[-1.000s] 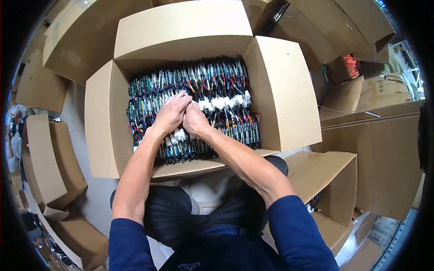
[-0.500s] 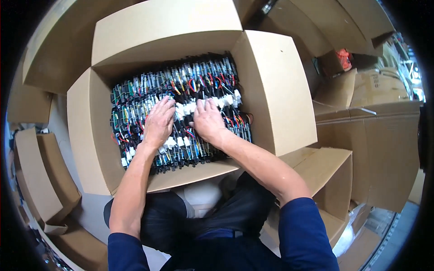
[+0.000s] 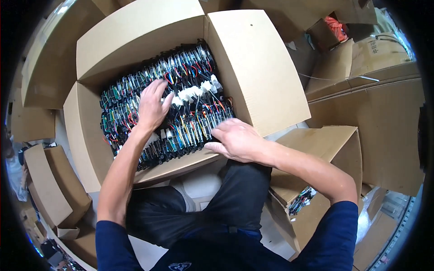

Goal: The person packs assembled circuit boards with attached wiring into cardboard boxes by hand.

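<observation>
A large cardboard box (image 3: 256, 67) stands open in front of me. Packed upright in it are rows of thin dark circuit boards (image 3: 199, 128) with red, yellow and blue wires. White plug connectors (image 3: 193, 93) form a band across the middle. My left hand (image 3: 153, 107) rests over the rows left of these connectors, thumb apart from the fingers, holding nothing that I can see. My right hand (image 3: 238, 139), slightly blurred, is at the box's near right corner, beside the end of the nearest row. Its thumb and fingers are apart and nothing shows between them.
To my right stands a smaller open carton (image 3: 323, 140) with some wired parts (image 3: 302, 200) at its near side. A bigger carton (image 3: 370, 117) is behind it. On my left is another open carton (image 3: 47, 189). My knees are against the box's near side.
My right hand has moved from the white connectors to the near right corner. My left hand has shifted slightly leftward. The view has turned, and wired parts now show by the right carton.
</observation>
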Tool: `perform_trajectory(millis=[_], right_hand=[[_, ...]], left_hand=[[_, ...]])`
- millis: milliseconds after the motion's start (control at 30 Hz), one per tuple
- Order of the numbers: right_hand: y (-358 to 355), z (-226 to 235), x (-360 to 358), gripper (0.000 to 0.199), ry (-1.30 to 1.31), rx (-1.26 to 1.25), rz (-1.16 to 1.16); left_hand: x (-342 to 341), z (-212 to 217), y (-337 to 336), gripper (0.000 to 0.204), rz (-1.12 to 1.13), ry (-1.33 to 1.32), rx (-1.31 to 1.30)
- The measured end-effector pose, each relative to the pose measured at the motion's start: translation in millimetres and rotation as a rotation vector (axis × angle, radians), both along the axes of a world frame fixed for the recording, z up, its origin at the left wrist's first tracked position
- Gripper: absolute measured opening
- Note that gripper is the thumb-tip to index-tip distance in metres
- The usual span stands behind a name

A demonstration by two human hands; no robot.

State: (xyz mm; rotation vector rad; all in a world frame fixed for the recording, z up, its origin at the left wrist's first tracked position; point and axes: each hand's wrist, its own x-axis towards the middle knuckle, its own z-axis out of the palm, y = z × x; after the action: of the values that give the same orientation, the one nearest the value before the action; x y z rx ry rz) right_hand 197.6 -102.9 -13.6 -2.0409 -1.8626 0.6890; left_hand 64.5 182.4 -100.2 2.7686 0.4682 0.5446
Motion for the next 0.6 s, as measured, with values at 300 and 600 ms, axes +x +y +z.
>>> perform_trajectory(millis=[300,600], right_hand=[[-2,-7,-5,0.045,0.035,0.182,-0.076],[78,-28,25,0.022,0.004,0.319,-0.142]], left_hand=[[93,-36,-3,0.108,0.392,0.406,-0.047],[76,-44,12,0.101,0.319,0.246,-0.089]])
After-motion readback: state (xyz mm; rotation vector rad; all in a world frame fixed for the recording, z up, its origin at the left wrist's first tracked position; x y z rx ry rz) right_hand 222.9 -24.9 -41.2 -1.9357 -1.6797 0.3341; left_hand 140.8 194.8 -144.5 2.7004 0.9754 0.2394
